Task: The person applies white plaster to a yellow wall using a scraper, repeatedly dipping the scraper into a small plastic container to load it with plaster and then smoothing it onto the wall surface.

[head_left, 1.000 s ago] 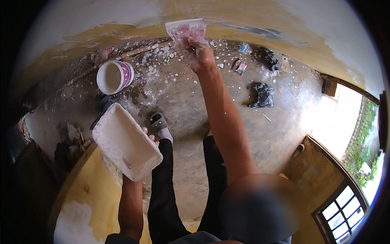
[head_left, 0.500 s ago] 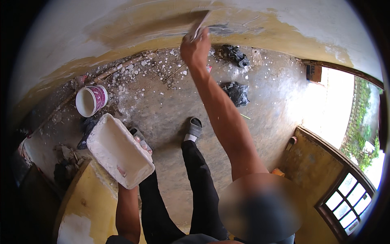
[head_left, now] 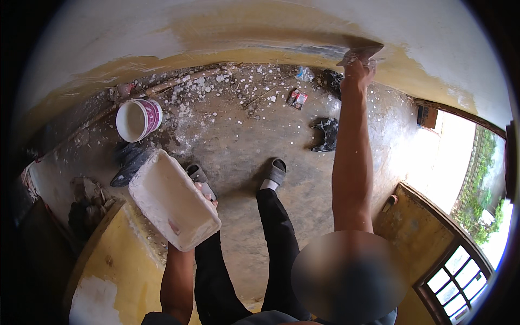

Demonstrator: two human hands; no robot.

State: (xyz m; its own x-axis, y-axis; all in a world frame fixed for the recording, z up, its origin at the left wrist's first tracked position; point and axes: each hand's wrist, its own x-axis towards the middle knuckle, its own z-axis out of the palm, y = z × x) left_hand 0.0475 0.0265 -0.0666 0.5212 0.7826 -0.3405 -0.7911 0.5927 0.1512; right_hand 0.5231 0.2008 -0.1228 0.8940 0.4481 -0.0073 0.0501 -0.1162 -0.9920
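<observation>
Grip on my right hand [head_left: 358, 73] is clamped on a spreader [head_left: 369, 52], fingers folded over it; blade looks pressed to the wall [head_left: 244, 27], right arm nearly straight. Wall there is patchy: white coat, bare yellow, a grey smear just left of the blade. My left hand [head_left: 207, 194] has the tray [head_left: 197, 236], fingertips hooked round its right edge; palm hidden underneath, so can't tell the rest of that hold. Tray sits above the left leg, slightly tilted, white residue inside plus one small darker bit near its lower end. Farther out, on the floor [head_left: 238, 135]: white bucket [head_left: 154, 116] with a purple band beyond the tray, black bag [head_left: 326, 134] beside the right forearm, red packet [head_left: 297, 99] nearer the wall, white crumbs scattered along the wall's foot.
</observation>
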